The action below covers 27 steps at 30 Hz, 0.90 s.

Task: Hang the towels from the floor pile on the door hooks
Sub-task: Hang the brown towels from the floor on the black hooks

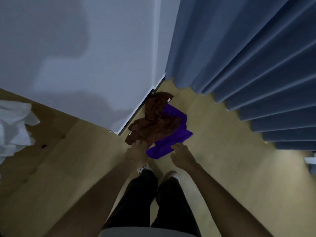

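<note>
A brown towel [153, 124] lies crumpled on the floor at the foot of the white door [77, 57], on top of a purple towel [172, 139]. My left hand [136, 151] reaches down to the brown towel's near corner, fingertips touching its edge; whether it grips the cloth is unclear. My right hand [181, 156] hovers at the purple towel's near edge with its fingers loosely curled and nothing in them. No door hooks are in view.
Blue curtain [248, 65] hangs along the right, its hem on the tan floor [213, 142]. White cloth [13, 125] is bunched at the left edge. My legs in dark trousers and shoes [143, 169] stand just behind the pile.
</note>
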Each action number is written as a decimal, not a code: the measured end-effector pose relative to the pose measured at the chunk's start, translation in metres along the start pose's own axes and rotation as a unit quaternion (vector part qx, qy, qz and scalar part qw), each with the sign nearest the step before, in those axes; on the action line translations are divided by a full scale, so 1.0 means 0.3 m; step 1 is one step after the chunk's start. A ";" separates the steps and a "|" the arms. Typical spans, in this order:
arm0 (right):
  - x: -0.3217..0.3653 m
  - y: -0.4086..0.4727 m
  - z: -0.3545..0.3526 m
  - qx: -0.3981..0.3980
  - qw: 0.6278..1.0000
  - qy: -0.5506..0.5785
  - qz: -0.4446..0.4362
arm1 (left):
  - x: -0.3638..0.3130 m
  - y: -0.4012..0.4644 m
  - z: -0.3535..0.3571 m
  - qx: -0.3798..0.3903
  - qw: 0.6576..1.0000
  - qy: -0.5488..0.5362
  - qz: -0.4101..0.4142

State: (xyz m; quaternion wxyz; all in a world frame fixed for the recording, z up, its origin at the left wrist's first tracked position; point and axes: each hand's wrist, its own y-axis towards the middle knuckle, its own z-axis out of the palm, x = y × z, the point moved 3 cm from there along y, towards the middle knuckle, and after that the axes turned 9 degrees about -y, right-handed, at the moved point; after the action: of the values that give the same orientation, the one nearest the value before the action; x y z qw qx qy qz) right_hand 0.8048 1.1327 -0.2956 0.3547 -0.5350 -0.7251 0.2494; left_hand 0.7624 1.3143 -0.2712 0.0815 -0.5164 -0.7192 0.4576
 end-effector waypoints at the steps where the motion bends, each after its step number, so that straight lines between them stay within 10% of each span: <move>1: -0.015 0.044 0.014 0.008 1.000 -0.003 -0.001 | 0.005 0.043 0.023 0.007 1.000 -0.007 -0.002; 16: -0.360 0.942 0.539 0.135 0.980 -0.135 -0.054 | 0.212 0.816 0.518 0.030 0.986 -0.135 -0.090; 27: -0.332 1.605 0.675 -0.001 0.950 -0.280 -0.139 | 0.485 1.248 0.857 0.013 0.982 -0.158 -0.106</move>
State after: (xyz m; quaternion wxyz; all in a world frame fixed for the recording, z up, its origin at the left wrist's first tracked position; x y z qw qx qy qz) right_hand 0.9524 1.1876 -0.8036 0.1681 -0.3378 -0.8627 0.3366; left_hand 0.7949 1.3035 -0.7469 0.0213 -0.3573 -0.7677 0.5316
